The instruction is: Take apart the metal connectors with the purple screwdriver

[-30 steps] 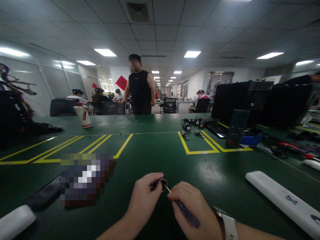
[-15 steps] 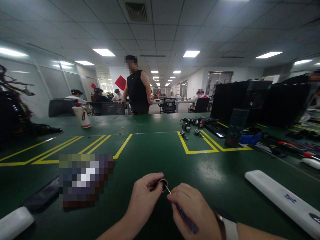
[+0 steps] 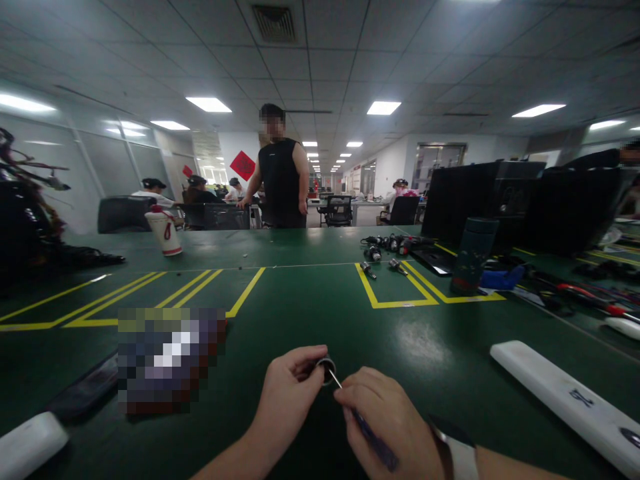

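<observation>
Between thumb and fingers, my left hand (image 3: 295, 377) pinches a small round metal ring-like part (image 3: 330, 368), its open side turned toward my right hand. My right hand (image 3: 383, 413) is closed around a screwdriver (image 3: 373, 437) with a dark, purplish see-through handle. The thin metal shaft points up and left, and its tip reaches the opening of the round part. Whether the tip touches the inside, I cannot tell. Both hands are close together above the green table (image 3: 320, 313), near its front edge.
Several metal connectors with cables (image 3: 373, 253) lie by the yellow tape. A dark bottle (image 3: 474, 257) and a black computer case (image 3: 480, 200) stand right, a long white bar (image 3: 565, 400) nearer. Left are a phone (image 3: 90, 387) and a cup (image 3: 165, 230). A person (image 3: 280, 180) stands beyond the table.
My hands, the round part and the screwdriver hold almost the same place. Across the table, the standing person has turned more toward the camera and shifted slightly right.
</observation>
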A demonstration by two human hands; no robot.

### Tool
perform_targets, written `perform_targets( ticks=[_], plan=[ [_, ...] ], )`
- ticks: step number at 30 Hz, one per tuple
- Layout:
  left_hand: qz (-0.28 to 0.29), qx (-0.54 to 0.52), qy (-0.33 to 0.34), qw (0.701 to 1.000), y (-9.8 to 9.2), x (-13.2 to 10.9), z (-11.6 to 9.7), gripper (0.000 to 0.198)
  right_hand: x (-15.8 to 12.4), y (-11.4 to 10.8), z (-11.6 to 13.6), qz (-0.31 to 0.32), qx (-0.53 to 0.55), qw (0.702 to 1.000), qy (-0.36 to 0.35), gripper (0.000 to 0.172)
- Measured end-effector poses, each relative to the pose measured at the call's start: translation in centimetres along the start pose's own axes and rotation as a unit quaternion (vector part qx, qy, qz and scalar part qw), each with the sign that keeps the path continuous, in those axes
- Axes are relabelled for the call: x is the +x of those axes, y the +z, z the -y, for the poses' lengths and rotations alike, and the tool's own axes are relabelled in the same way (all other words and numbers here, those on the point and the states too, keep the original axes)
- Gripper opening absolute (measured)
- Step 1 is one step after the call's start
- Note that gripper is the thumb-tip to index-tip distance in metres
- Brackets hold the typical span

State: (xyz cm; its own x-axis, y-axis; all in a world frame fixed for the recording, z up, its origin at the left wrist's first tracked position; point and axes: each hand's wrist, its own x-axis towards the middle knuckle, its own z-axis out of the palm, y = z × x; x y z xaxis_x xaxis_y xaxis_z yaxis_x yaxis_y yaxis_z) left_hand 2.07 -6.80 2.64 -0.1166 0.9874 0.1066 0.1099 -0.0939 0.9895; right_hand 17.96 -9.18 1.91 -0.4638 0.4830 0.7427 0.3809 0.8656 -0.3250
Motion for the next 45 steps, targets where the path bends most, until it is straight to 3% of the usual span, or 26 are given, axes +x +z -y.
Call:
perform_targets(
  ticks=[14, 21, 27, 30, 33, 35, 39, 42, 45],
  plan=[
    [-0.003, 0.007, -0.008, 1.0, 0.0, -0.1, -0.2, 0.022, 0.1, -0.1, 0.0, 0.008, 0.002, 1.0, 0.007, 0.026],
    [0.053, -0.038, -0.039, 0.997, -0.4, 0.7, -0.1, 0.037, 0.1, -0.5, -0.4, 0.008, 0.043, 0.999, -0.019, 0.029],
    [0.047, 0.018, -0.014, 0.999, -2.0, 2.9, 1.1, 0.051, 0.5, -0.7, -2.0, -0.02, 0.09, 0.992, 0.082, 0.02],
    [0.009, 0.094, 0.045, 0.995, -2.3, 4.5, 2.3, 0.04, 1.3, -0.7, -3.3, -0.028, 0.153, 0.967, 0.201, 0.014],
    [0.003, 0.158, 0.103, 0.982, -1.9, 6.4, 3.3, 0.036, 2.3, -0.6, -5.1, -0.051, 0.257, 0.908, 0.328, 0.01],
    [-0.018, 0.206, 0.164, 0.965, -1.3, 7.8, 3.6, 0.034, 2.9, -0.5, -6.6, -0.079, 0.328, 0.863, 0.375, 0.01],
    [-0.034, 0.258, 0.207, 0.943, 0.0, 10.6, 3.5, 0.036, 4.1, -0.2, -9.7, -0.13, 0.427, 0.804, 0.392, 0.017],
    [-0.037, 0.273, 0.213, 0.937, 0.9, 12.4, 3.4, 0.036, 5.3, 0.1, -11.4, -0.139, 0.452, 0.79, 0.391, 0.024],
    [-0.039, 0.285, 0.217, 0.933, 1.3, 13.7, 3.6, 0.032, 6.4, 0.7, -12.6, -0.14, 0.474, 0.78, 0.385, 0.019]
  ],
)
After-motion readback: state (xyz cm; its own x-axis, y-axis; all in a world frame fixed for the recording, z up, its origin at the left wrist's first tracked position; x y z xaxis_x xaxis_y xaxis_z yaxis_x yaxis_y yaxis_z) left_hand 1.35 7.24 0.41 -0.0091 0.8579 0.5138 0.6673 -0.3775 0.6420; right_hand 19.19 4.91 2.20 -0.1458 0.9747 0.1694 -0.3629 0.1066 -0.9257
